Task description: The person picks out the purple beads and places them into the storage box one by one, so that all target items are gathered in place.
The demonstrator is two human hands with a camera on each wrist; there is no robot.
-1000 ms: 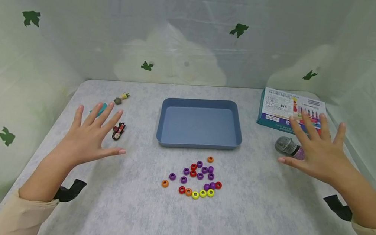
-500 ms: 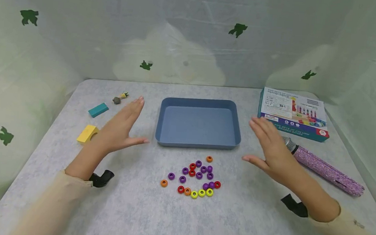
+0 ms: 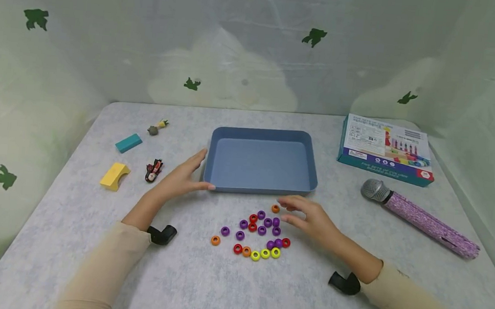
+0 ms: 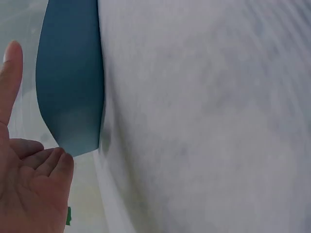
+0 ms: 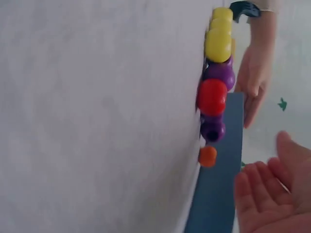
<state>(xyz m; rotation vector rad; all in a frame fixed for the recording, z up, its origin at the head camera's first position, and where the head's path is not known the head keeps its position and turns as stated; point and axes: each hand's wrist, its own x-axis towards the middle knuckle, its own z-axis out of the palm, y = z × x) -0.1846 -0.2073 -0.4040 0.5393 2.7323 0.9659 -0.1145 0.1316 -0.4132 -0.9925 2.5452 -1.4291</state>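
A blue-grey rectangular tray (image 3: 262, 163) lies mid-table with nothing in it. My left hand (image 3: 179, 180) is at its left side, fingers extended and thumb by the front left corner; contact is unclear. In the left wrist view, the fingertips of the left hand (image 4: 34, 187) are close to the tray wall (image 4: 73, 82). My right hand (image 3: 310, 218), fingers loosely bent and holding nothing, hovers beside an orange bead (image 3: 275, 209) in front of the tray. Purple, red, orange and yellow beads (image 3: 265, 253) lie loose there. The right wrist view shows a red bead (image 5: 212, 97) left of the right hand (image 5: 272, 194).
At right are a boxed bead set (image 3: 387, 149) and a glittery pink microphone (image 3: 427, 222). Along the left lie a yellow arch block (image 3: 114, 176), a teal block (image 3: 128, 143), a small dark figure (image 3: 153, 171) and a tiny turtle-like figure (image 3: 153, 130).
Both hands have come inward from the table's sides, the left to the tray's left edge and the right down to the beads. Spread fingers have drawn together. Tray and beads have stayed put.
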